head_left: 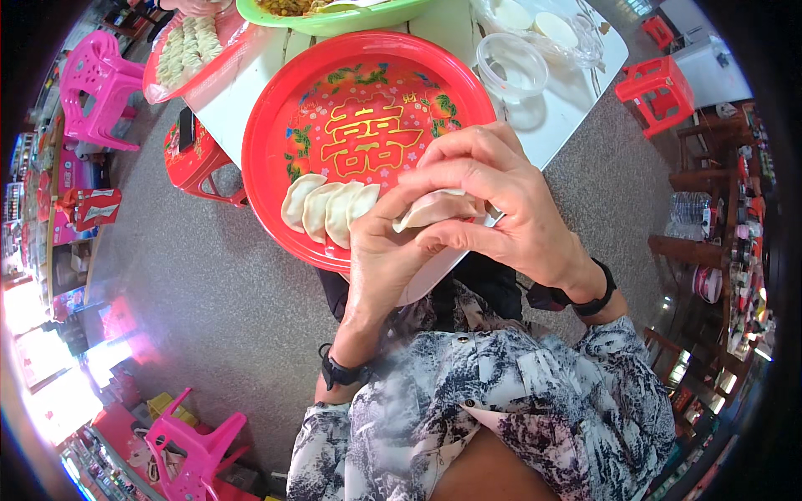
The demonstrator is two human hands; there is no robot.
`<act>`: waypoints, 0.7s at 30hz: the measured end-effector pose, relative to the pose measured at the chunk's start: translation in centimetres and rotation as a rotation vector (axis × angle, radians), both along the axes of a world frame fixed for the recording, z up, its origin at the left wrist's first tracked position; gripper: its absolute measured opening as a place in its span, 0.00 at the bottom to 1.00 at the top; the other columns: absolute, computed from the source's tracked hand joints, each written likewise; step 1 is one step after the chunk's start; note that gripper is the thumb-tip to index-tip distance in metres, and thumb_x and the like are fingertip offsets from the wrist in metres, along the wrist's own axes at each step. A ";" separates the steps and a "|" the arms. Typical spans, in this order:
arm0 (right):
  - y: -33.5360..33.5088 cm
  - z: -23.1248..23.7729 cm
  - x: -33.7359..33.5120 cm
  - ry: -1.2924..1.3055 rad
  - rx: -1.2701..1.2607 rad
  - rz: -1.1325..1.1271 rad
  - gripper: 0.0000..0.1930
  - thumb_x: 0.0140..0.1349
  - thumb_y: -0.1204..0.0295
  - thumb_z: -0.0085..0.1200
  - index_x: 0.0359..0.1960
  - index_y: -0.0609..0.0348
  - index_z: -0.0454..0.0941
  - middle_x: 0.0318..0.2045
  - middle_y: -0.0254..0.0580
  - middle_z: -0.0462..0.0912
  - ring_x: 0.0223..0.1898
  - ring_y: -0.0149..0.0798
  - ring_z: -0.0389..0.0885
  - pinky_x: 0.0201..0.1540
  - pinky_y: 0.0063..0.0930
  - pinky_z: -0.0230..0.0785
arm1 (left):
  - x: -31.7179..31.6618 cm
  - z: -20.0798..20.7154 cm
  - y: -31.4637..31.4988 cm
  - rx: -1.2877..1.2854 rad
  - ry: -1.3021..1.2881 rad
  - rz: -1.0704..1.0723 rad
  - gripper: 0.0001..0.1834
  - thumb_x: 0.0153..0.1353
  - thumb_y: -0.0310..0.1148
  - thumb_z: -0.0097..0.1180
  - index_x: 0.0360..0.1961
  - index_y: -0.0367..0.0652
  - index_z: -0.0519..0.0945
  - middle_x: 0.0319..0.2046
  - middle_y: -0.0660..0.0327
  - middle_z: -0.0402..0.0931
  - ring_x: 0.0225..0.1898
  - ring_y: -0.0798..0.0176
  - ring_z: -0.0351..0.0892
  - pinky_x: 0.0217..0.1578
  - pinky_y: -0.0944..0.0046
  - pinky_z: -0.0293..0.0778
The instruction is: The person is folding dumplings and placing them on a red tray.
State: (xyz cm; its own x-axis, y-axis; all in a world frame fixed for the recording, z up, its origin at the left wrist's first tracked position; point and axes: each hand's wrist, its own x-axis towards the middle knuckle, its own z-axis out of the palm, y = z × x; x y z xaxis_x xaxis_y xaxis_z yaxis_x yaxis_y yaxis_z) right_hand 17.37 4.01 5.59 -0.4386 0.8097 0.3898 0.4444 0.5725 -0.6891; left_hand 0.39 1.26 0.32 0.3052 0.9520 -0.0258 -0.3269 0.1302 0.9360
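Both my hands meet over the near right rim of a round red tray (276, 108) with a gold and flower pattern. Between them is a pale folded dumpling (433, 209). My left hand (384, 255) holds its left end, with part of the fingers hidden behind my right hand. My right hand (510, 196) curls over the other end, thumb below and fingers above, pinching the dough. Several finished dumplings (330, 210) lie overlapping in a row on the tray, just left of my hands.
A green bowl of filling (334, 22) stands beyond the tray. Clear plastic tub (511, 67) and bagged round wrappers (555, 29) sit at the table's right. Far left, another person's hand (194, 6) is by a red tray of dumplings (190, 50). Red stool (196, 159) and pink chairs (100, 83) stand left.
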 end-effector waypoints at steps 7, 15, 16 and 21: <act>-0.1 -0.4 1.0 0.051 -0.081 -0.082 0.17 0.50 0.66 0.65 0.42 0.53 0.82 0.44 0.37 0.76 0.46 0.38 0.71 0.51 0.31 0.64 | 0.7 -0.4 -0.2 -0.085 -0.138 0.087 0.26 0.53 0.22 0.65 0.55 0.35 0.72 0.47 0.58 0.77 0.49 0.66 0.77 0.49 0.67 0.75; 0.1 -0.6 0.8 0.014 -0.001 -0.066 0.06 0.51 0.74 0.63 0.32 0.55 0.82 0.38 0.34 0.78 0.42 0.36 0.72 0.44 0.28 0.67 | 1.0 -0.3 -0.2 -0.090 -0.181 0.077 0.27 0.53 0.17 0.62 0.55 0.35 0.69 0.47 0.57 0.74 0.50 0.66 0.75 0.53 0.66 0.73; 0.1 -0.6 0.7 0.015 -0.001 -0.065 0.06 0.51 0.74 0.63 0.32 0.55 0.82 0.38 0.34 0.78 0.42 0.36 0.72 0.44 0.28 0.67 | 1.0 -0.3 -0.2 -0.090 -0.181 0.078 0.27 0.53 0.17 0.62 0.55 0.35 0.69 0.47 0.57 0.74 0.50 0.66 0.75 0.53 0.66 0.73; -0.2 -0.3 0.3 -0.024 0.116 -0.065 0.06 0.49 0.76 0.63 0.30 0.57 0.80 0.39 0.33 0.79 0.43 0.40 0.72 0.44 0.31 0.67 | 0.7 -0.2 -0.5 -0.019 -0.031 0.053 0.24 0.53 0.16 0.62 0.53 0.32 0.71 0.47 0.58 0.75 0.49 0.66 0.75 0.51 0.67 0.73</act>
State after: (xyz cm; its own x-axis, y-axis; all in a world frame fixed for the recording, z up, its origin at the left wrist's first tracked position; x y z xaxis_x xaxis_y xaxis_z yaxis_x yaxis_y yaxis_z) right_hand 17.69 3.85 5.27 -0.3971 0.7869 0.4723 0.4990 0.6170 -0.6085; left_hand 1.13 0.73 0.09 0.2552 0.9662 -0.0358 -0.3626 0.1300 0.9228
